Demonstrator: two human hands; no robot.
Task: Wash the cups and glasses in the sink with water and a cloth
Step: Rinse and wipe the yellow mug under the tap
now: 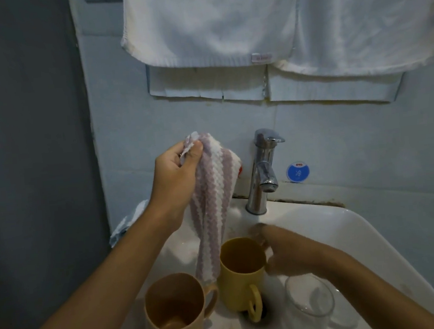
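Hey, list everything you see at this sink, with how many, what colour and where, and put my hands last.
Yellow plastic mug: one, yellow, upright in the sink over the drain.
Tan plastic mug: one, tan, upright at the sink's near left.
Clear glass cup: one, transparent, in the sink on the right.
Striped purple and white cloth: one, hanging above the yellow mug.
White ceramic sink: one, white, below the tap.
Chrome tap: one, silver, at the sink's back edge.
White towels: two, hanging on the wall above.
Round blue sticker: one, on the wall right of the tap.
Left hand: pinches the cloth's top.
Right hand: blurred, at the yellow mug's rim.
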